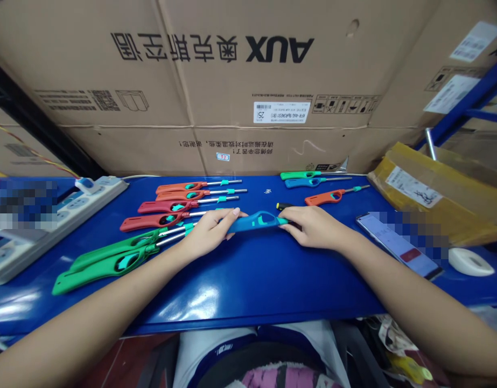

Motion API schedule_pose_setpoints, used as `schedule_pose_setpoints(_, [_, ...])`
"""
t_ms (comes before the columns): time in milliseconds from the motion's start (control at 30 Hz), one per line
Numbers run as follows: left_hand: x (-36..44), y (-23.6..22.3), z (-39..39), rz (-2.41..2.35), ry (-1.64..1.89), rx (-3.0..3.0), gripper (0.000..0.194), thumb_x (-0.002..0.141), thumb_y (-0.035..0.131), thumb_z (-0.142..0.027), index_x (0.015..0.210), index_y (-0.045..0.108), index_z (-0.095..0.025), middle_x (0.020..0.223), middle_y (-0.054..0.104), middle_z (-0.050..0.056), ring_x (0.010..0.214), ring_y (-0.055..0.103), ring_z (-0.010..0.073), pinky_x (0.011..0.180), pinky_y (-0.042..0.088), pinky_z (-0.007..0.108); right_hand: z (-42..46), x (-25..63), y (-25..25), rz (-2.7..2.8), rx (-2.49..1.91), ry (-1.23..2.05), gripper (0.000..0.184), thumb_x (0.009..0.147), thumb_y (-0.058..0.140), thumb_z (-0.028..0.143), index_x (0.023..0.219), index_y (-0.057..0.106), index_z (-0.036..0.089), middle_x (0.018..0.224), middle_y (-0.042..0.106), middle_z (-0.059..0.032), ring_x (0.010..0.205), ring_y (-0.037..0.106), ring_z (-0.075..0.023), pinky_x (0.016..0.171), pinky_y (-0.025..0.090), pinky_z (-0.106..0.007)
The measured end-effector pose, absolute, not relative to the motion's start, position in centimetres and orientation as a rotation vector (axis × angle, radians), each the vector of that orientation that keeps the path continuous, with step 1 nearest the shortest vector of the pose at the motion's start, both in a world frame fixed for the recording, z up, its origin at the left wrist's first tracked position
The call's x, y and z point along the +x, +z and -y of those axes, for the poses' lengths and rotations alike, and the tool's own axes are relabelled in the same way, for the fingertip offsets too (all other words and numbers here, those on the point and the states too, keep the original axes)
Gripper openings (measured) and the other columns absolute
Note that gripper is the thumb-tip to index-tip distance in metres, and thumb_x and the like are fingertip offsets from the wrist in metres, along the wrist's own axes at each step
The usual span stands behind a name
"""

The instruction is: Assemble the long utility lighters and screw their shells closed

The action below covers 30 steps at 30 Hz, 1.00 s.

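Note:
A blue long-neck lighter (254,222) is held level between my two hands above the blue table. My left hand (211,230) is closed around its handle end. At the other end, my right hand (313,226) pinches near the teal piece at the neck, and its fingers hide most of the metal tube. Just behind my right hand lies a black screwdriver handle with a yellow end (284,206). To the left rest several more lighters: orange ones (179,195), red ones (151,221) and green ones (98,269), some tips hidden by my left hand.
Behind the right hand lie a green lighter (299,175), a blue lighter (302,183) and an orange-red lighter (324,198). A phone (387,237), a white oval device (470,262) and a yellow-taped box (442,188) stand right. A power strip (76,210) runs left; cardboard (216,113) walls the back.

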State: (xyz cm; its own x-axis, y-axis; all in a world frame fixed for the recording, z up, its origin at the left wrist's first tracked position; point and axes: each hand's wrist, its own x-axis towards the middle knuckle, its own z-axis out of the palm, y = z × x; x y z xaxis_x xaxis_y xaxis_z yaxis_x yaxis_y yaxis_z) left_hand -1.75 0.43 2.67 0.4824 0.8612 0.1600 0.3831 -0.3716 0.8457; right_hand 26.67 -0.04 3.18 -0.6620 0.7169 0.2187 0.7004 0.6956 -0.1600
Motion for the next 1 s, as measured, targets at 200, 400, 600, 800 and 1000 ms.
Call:
schedule_pose_setpoints(200, [-2.3,1.9,-0.8,-0.794,0.752,2.497,0.033,0.102,0.052,-0.035,0.127,0.067,-0.02,0.118,0.072,0.009,0.111,0.067,0.0215,0.101,0.051,0.036,-0.3,26.9,3.5,2.661,-1.168,0.12,0.009,0.093,0.058,0.022,0.089,0.066,0.02,0.09,0.07,-0.0045,0.077,0.064,-0.0191,0.062,0.04,-0.028])
schedule_pose_setpoints(400, [-3.0,0.8,-1.7,-0.786,0.667,2.671,0.039,0.096,0.063,-0.034,0.132,0.064,-0.019,0.122,0.069,0.013,0.114,0.066,0.0254,0.1,0.054,0.041,-0.3,27.1,3.7,2.686,-1.154,0.18,0.005,0.09,0.062,0.025,0.087,0.064,0.021,0.086,0.067,-0.0028,0.071,0.06,-0.0169,0.06,0.04,-0.027])
schedule_pose_setpoints(600, [-3.5,1.8,-1.9,-0.827,0.579,2.69,0.034,0.093,0.067,-0.036,0.122,0.07,-0.02,0.112,0.07,0.01,0.104,0.067,0.0234,0.094,0.054,0.035,-0.4,27.4,4.0,2.656,-1.102,0.234,0.009,0.083,0.065,0.019,0.091,0.066,0.021,0.097,0.066,-0.0058,0.096,0.062,-0.0232,0.085,0.049,-0.036])
schedule_pose_setpoints(800, [-3.9,3.1,-1.7,-0.918,0.457,2.63,0.032,0.091,0.066,-0.037,0.116,0.072,-0.017,0.096,0.065,0.006,0.072,0.061,0.0149,0.067,0.051,0.027,-1.8,27.8,2.5,2.31,-1.335,0.133,0.028,0.09,0.063,0.029,0.117,0.064,0.02,0.12,0.063,-0.0117,0.112,0.062,-0.0273,0.098,0.05,-0.044])
schedule_pose_setpoints(1000, [-3.4,2.7,-1.5,-0.869,0.484,2.485,0.034,0.087,0.071,-0.034,0.116,0.073,-0.017,0.089,0.061,0.003,0.068,0.056,0.0124,0.067,0.049,0.026,-2.7,28.0,1.1,2.245,-1.412,0.126,0.014,0.084,0.07,0.021,0.095,0.061,0.021,0.097,0.069,-0.0063,0.086,0.068,-0.0235,0.073,0.053,-0.035])
